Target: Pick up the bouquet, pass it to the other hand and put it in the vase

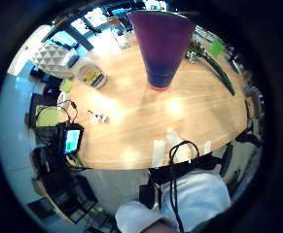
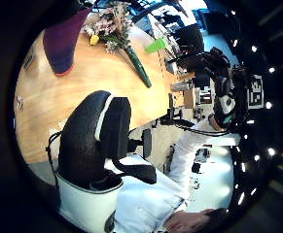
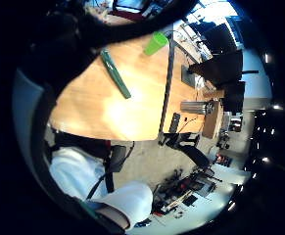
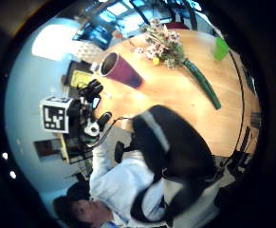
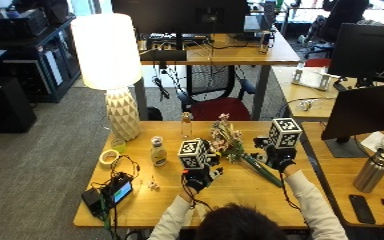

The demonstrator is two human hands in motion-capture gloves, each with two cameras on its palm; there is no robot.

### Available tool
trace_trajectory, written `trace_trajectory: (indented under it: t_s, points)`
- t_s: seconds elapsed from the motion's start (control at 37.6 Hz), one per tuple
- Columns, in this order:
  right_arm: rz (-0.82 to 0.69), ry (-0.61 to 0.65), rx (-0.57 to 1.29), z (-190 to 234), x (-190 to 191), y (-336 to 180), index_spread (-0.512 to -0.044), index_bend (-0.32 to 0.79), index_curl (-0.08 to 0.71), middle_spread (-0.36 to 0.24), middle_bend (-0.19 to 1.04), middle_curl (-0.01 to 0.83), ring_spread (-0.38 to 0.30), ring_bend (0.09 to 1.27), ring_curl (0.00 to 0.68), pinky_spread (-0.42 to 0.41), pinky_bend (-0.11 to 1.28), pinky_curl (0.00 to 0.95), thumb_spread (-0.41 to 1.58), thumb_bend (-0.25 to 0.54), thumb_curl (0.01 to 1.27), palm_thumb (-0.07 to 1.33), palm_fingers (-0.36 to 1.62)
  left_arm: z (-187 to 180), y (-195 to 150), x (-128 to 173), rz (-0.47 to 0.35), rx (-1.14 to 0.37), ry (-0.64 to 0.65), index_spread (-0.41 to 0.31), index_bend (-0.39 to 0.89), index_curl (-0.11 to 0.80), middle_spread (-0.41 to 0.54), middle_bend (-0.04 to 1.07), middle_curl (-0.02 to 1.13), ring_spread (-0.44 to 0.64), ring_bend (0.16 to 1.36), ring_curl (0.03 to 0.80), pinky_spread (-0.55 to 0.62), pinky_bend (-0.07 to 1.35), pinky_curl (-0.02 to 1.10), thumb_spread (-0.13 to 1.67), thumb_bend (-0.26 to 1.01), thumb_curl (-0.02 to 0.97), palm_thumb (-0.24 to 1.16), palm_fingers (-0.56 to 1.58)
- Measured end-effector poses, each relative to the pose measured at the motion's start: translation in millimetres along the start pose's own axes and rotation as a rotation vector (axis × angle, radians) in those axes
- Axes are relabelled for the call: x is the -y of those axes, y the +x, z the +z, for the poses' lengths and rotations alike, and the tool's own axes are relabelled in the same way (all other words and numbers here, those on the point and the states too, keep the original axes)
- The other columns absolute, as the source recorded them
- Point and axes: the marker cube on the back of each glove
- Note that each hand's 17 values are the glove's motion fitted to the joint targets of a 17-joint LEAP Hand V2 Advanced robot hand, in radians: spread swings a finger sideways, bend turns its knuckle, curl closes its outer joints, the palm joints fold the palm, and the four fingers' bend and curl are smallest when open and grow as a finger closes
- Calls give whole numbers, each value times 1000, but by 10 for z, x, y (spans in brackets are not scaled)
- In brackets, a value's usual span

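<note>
A bouquet point(image 5: 226, 141) of pale flowers with a long green wrapped stem lies flat on the wooden table point(image 5: 145, 210), its stem end pointing toward the person's right. The tapered vase point(image 1: 160, 43) stands upright on the table beside the flower heads; in the outside view the left hand hides it. My left hand point(image 5: 202, 177) hovers over the table near the vase, fingers loosely curled, holding nothing. My right hand point(image 5: 280, 159) hovers over the stem end point(image 3: 115, 73), fingers relaxed, not touching it.
A white lamp point(image 5: 105, 50) stands at the back left. A dressing bottle point(image 5: 157, 151), a glass bottle point(image 5: 187, 125), a tape roll point(image 5: 109, 157) and a small screen device point(image 5: 115, 192) with cables lie on the table's left half. A small cup point(image 3: 154, 44) stands beyond the stem.
</note>
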Motion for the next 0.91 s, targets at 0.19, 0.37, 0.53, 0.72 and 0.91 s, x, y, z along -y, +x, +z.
trace_trajectory:
  t_s: [0.19, 0.37, 0.53, 0.72, 0.91]
  points:
    - [82, -46, 25, -180, -56, 158, -210, 91, 106, 14, 337, 295, 80, 605, 290, 274, 653, 311, 1162, 118, 198, 456, 569, -69, 112, 52, 31, 20, 34, -39, 261, 317, 161, 168, 218, 419, 381, 177, 422, 206, 223, 1166, 23, 186, 243, 288]
    - [214, -38, 79, -248, 291, 595, -160, 55, 106, 19, 313, 318, 57, 648, 323, 251, 701, 340, 1150, 82, 229, 487, 589, -131, 257, -3, 63, 29, 54, -37, 228, 338, 162, 164, 234, 425, 387, 191, 426, 205, 246, 1184, -5, 207, 252, 275]
    - [321, -50, 115, -42, 589, 935, -133, 14, 85, 26, 328, 342, 15, 692, 346, 219, 722, 354, 1126, 65, 259, 543, 576, -116, 287, -18, 66, 34, 55, -36, 215, 356, 163, 164, 244, 428, 389, 200, 428, 201, 261, 1193, -14, 219, 255, 271]
    - [383, -122, 151, 715, 963, 1320, -112, 16, 59, 26, 366, 370, -34, 721, 362, 174, 744, 361, 1091, 47, 294, 611, 586, -146, 345, -140, 88, 14, 1, -36, 191, 370, 169, 166, 255, 430, 393, 210, 429, 200, 276, 1197, -16, 230, 254, 263]
    - [410, -271, 188, 977, 453, 934, -137, 80, 81, -6, 386, 388, -76, 709, 366, 149, 697, 351, 1056, 23, 322, 670, 646, -141, 348, -133, 82, 20, 20, -34, 183, 378, 172, 165, 263, 431, 398, 219, 431, 201, 290, 1199, -17, 238, 253, 254]
